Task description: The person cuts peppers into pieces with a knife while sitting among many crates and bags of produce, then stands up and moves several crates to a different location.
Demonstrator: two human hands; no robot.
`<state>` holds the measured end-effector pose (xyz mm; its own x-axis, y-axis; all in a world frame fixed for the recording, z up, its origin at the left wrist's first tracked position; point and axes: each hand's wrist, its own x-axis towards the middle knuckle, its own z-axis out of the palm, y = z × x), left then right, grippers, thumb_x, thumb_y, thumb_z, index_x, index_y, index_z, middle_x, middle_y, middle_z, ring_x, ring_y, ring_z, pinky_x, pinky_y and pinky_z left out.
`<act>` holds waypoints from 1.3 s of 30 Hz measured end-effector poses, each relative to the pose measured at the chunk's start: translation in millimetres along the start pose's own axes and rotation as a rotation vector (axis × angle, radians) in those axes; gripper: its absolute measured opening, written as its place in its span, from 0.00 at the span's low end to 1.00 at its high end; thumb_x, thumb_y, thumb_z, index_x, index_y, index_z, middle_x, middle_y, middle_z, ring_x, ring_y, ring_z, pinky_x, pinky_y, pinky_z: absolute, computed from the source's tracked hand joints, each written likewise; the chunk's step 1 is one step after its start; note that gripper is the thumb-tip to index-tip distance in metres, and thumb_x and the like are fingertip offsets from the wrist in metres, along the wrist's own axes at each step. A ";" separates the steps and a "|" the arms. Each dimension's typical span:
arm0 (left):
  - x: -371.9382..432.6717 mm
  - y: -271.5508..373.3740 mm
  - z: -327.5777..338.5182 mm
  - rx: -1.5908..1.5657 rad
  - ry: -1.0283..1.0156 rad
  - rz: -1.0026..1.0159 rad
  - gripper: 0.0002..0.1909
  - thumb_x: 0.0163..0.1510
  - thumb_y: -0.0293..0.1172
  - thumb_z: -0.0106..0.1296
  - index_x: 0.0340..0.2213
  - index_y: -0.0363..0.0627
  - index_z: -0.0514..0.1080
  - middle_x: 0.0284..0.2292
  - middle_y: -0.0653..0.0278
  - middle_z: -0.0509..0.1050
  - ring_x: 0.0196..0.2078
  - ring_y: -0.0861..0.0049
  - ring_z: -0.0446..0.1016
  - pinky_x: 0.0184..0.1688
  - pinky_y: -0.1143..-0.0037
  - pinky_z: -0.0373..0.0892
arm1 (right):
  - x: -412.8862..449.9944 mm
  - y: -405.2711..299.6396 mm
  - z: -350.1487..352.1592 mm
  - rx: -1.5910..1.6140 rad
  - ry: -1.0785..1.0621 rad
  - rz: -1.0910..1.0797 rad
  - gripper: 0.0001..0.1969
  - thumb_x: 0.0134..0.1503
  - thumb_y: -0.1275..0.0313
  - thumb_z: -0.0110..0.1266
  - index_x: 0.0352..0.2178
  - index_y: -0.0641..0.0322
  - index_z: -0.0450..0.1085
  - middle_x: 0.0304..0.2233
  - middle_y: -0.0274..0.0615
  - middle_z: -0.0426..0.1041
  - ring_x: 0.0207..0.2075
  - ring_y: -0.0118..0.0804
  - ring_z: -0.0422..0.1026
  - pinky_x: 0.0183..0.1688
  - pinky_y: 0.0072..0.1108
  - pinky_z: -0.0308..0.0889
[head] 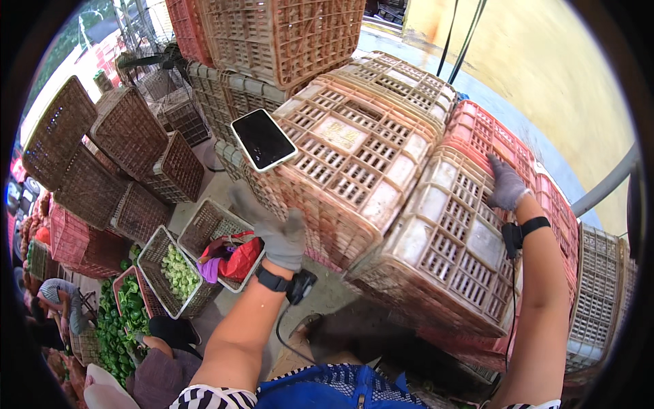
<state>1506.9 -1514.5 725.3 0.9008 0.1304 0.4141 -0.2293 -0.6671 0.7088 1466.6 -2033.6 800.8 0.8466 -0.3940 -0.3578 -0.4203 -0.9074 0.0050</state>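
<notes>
My left hand (281, 232), in a grey glove, is raised with fingers apart and holds nothing. It hovers before the side of a stacked plastic crate (357, 148), above the floor. My right hand (507, 185), also gloved, rests where a pale upturned crate (480, 237) meets a red plastic crate (485, 128). Its thumb and a finger are spread; the other fingers are partly hidden. A smartphone (264, 140) with a dark screen and pale case lies on the left edge of the middle crate. Both wrists wear black straps with cabled devices.
Taller crates (286, 41) stand behind. Left on the floor are a crate of small green vegetables (180, 273), a crate holding red and purple bags (240, 258), and heaped green peppers (110, 327). A person (161, 363) is close by at lower left; another (66, 301) sits beyond.
</notes>
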 end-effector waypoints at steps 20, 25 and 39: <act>207.1 -104.9 48.6 -0.300 0.260 0.342 0.49 0.68 0.68 0.41 0.69 0.33 0.55 0.69 0.43 0.59 0.73 0.47 0.55 0.75 0.55 0.49 | 40.8 -111.5 -10.5 0.267 -0.088 -0.105 0.61 0.37 0.81 0.68 0.75 0.60 0.48 0.69 0.52 0.65 0.71 0.45 0.62 0.74 0.28 0.56; 188.8 -91.2 75.5 -0.179 0.222 0.289 0.46 0.65 0.57 0.56 0.68 0.31 0.57 0.67 0.42 0.61 0.71 0.48 0.58 0.73 0.54 0.53 | 23.1 -122.4 0.7 0.138 -0.095 -0.182 0.60 0.37 0.79 0.69 0.74 0.60 0.49 0.67 0.60 0.65 0.69 0.56 0.64 0.72 0.33 0.61; 155.9 -60.2 173.5 -0.443 0.105 0.219 0.42 0.59 0.31 0.67 0.67 0.38 0.57 0.61 0.50 0.66 0.63 0.64 0.65 0.63 0.64 0.68 | 20.4 -38.5 62.0 0.211 -0.014 -0.241 0.57 0.37 0.76 0.66 0.72 0.60 0.54 0.60 0.63 0.70 0.64 0.64 0.68 0.68 0.40 0.66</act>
<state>1725.1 -1581.3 648.1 0.7773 0.1107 0.6193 -0.5635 -0.3151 0.7636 1479.7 -1997.6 735.5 0.9261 -0.1683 -0.3378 -0.2681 -0.9233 -0.2751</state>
